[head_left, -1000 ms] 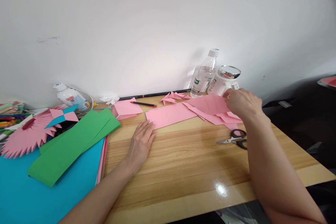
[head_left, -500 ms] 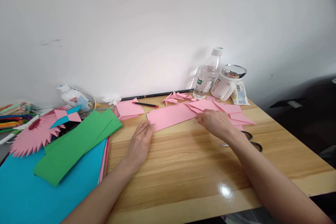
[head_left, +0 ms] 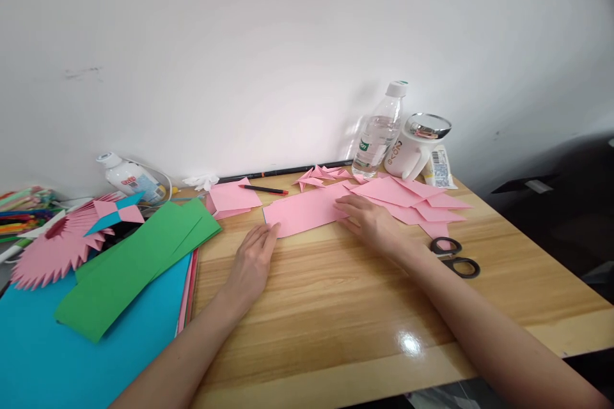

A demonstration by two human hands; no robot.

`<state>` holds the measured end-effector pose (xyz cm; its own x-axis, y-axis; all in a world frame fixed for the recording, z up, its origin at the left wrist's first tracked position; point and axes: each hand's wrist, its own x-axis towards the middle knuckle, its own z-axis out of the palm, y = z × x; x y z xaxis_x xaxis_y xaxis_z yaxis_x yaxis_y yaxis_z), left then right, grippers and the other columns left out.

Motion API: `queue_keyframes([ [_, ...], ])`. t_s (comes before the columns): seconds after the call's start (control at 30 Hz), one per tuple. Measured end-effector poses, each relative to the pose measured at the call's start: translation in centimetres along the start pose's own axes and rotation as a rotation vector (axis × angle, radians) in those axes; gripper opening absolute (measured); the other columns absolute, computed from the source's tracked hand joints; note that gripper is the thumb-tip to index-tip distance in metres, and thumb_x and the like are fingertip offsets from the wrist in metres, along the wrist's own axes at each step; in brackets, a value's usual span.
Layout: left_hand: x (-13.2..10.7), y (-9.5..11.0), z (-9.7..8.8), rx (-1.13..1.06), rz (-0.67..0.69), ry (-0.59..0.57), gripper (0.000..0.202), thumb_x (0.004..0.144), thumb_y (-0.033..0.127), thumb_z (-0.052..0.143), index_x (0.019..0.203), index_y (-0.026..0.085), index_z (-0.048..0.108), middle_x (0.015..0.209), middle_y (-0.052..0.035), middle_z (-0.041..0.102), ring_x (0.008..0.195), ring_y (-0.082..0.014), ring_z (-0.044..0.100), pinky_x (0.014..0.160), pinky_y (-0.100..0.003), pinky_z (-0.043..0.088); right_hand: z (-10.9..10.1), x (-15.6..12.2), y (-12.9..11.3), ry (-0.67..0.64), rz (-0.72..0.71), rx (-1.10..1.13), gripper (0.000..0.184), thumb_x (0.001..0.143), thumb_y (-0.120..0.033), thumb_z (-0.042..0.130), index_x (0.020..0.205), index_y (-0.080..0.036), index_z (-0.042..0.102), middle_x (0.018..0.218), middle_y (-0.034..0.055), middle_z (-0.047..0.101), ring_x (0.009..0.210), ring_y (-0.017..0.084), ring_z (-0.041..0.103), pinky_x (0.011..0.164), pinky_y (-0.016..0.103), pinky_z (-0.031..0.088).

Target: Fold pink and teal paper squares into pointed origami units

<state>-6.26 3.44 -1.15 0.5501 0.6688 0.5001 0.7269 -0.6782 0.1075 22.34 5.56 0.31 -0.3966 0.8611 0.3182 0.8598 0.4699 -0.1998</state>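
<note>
A long pink paper strip (head_left: 302, 211) lies across the middle of the desk, with a thin blue edge showing at its left end. My left hand (head_left: 253, 257) rests at that left end, fingers stretched out and touching the strip's lower corner. Over the strip's right part lies my right hand (head_left: 367, 220), its fingers extended flat on the paper. Just beyond it, folded pink paper pieces (head_left: 403, 195) overlap in a pile. Black-handled scissors (head_left: 455, 258) lie right of my right hand; part of their blades is hidden.
Against the wall stand a water bottle (head_left: 378, 134) and a white mug (head_left: 410, 150). A red-and-black pencil (head_left: 263, 189) lies on folded pink paper (head_left: 235, 197). Green strips (head_left: 129, 268) and a pleated pink paper piece (head_left: 60, 246) rest on blue sheets (head_left: 139, 358) at left.
My right hand has slid left from the pink pile onto the strip, and its fingers have straightened. More of the pile and scissors shows. The left hand stays at the strip's left end.
</note>
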Motion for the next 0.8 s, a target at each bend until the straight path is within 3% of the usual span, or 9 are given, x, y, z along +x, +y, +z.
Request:
queue_keyframes([
  [0.1,0.0,0.1,-0.2,-0.027,0.003,0.066,0.045,0.088,0.002,0.034,0.129,0.015,0.048,0.097,-0.0123,0.067,0.097,-0.0242,0.063,0.087,-0.044,0.052,0.5,0.0,-0.6,-0.023,-0.095,0.063,0.030,0.091,-0.019,0.048,0.116,-0.015,0.064,0.122,0.0138,0.062,0.117,0.026,0.056,0.098,0.042,0.047],
  [0.2,0.0,0.2,-0.1,-0.055,-0.041,0.136,0.036,0.091,0.008,0.038,0.124,0.014,0.050,0.094,-0.0120,0.067,0.092,-0.0230,0.063,0.080,-0.039,0.054,0.5,0.1,-0.8,-0.057,-0.135,0.059,0.028,0.091,-0.014,0.045,0.109,-0.015,0.068,0.120,0.0142,0.064,0.114,0.026,0.058,0.095,0.041,0.049],
  [0.53,0.6,0.2,-0.4,-0.261,-0.428,0.207,0.021,0.086,0.022,0.054,0.105,0.020,0.062,0.080,-0.0015,0.072,0.082,-0.0199,0.067,0.080,-0.037,0.053,-0.1,0.3,-1.7,-0.074,-0.078,0.056,0.026,0.092,-0.017,0.048,0.108,-0.014,0.068,0.117,0.0149,0.064,0.106,0.024,0.062,0.089,0.038,0.052],
  [0.8,1.1,1.2,-0.8,-0.264,-0.480,0.411,0.015,0.087,0.026,0.056,0.099,0.019,0.062,0.085,-0.0019,0.073,0.077,-0.0157,0.070,0.074,-0.030,0.055,0.3,0.0,-1.3,0.037,-0.126,0.088,0.026,0.092,-0.021,0.048,0.112,-0.014,0.063,0.118,0.0155,0.062,0.109,0.025,0.058,0.089,0.040,0.051],
])
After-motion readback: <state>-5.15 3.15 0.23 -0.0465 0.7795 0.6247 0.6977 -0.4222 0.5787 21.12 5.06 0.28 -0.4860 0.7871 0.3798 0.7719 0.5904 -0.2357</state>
